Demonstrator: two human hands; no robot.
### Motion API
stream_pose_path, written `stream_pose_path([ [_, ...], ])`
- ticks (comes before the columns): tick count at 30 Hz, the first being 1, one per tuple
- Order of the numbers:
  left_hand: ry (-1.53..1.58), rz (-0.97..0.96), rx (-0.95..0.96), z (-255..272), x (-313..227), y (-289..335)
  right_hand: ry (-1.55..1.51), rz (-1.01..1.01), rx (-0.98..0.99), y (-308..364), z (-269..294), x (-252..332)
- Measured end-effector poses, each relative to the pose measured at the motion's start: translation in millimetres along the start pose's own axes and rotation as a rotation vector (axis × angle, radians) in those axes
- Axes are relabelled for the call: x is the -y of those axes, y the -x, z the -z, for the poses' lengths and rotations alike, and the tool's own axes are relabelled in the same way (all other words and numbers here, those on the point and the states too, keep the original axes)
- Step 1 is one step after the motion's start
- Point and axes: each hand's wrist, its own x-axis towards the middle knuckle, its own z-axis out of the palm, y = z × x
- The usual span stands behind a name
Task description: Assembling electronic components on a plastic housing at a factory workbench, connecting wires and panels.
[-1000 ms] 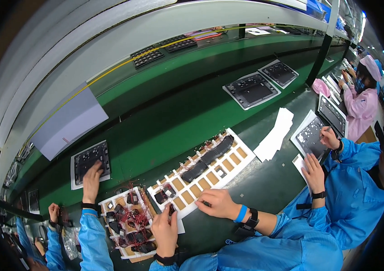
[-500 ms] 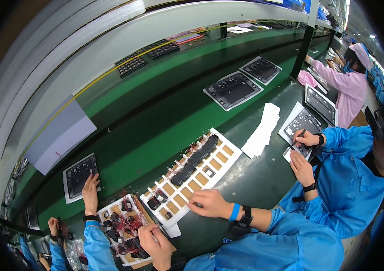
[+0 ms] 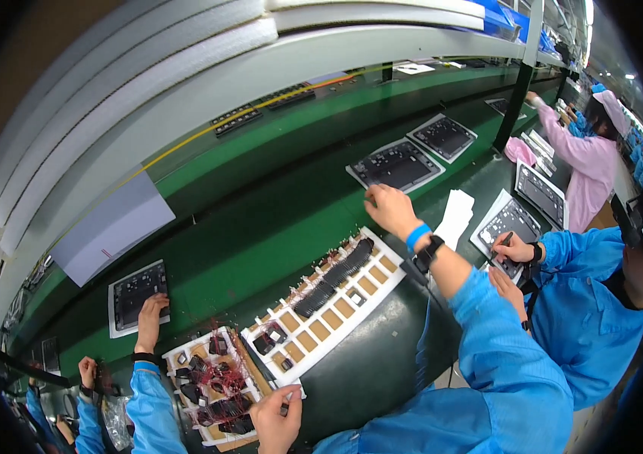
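My right hand (image 3: 393,210) reaches out over the green bench, a blue band and a black watch on its wrist. Its bent fingers are at the near edge of a black tablet-like housing (image 3: 399,166); nothing shows in them. Low in the picture, my left hand (image 3: 276,421) pinches a small black part (image 3: 284,409), mostly hidden by the fingers. It is beside a white foam tray (image 3: 172,352) heaped with black parts on thin red wires (image 3: 219,378). Between my hands lies a longer foam tray (image 3: 352,308) with compartments and a row of thin black parts (image 3: 334,278).
At left, another person's hand (image 3: 152,312) rests on a dark housing (image 3: 129,291). A blue-sleeved co-worker on the right holds a pen-like tool (image 3: 507,239) over a housing (image 3: 497,227). White sheets (image 3: 455,217) lie nearby. A shelf beam (image 3: 208,87) crosses above the bench.
My right hand has left the long foam tray and moved up and right to the housing. My left hand has shifted slightly right and down. The view has tilted a little.
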Motion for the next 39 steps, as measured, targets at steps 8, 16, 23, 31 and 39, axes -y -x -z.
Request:
stream_pose_path([
  [8, 0.087, 0.185, 0.031, 12, 13, 19, 0.763, 0.249, 0.593, -51, -71, -34],
  [16, 0.323, 0.342, 0.093, 31, -7, 1, 0.606, 0.381, 0.482, -68, -66, 63],
  [23, 0.593, 0.334, 0.058, 53, 8, -46, 0.186, 0.676, 0.498, -22, -98, 229],
  [31, 0.584, 0.249, 0.329, 56, -4, -171, -0.214, 0.577, 0.704, 7, -88, 238],
  [39, -0.124, -0.205, 0.144, -5, 68, -273, -0.601, 0.06, 0.865, -45, -38, 164],
])
